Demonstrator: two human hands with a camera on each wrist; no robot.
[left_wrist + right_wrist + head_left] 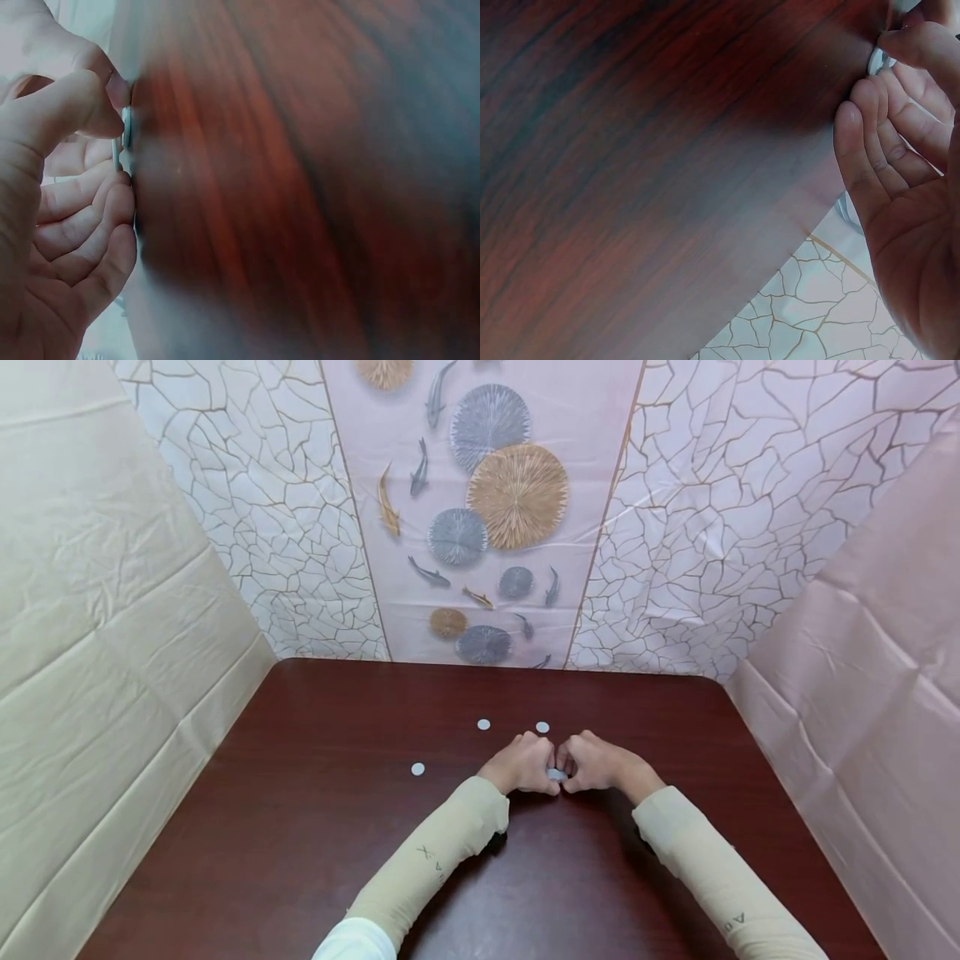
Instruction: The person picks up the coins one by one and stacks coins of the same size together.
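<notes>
Small, flat white discs [556, 774] lie between my two hands, which meet low over the dark table. My left hand [527, 765] pinches the edge of a thin disc [116, 154] between thumb and curled fingers. Facing it, my right hand [596, 763] holds a disc [875, 60] between thumb and index fingertip, close to the tabletop. In the left wrist view a second disc [127, 129] overlaps the first, right beside the thumb tips. The fingers hide part of both discs.
Three more white discs lie flat on the table [300, 827]: one [542, 727] just behind the hands, one [483, 724] to its left, one [417, 769] farther left. A patterned cloth [480, 527] hangs behind the table, with quilted panels at both sides.
</notes>
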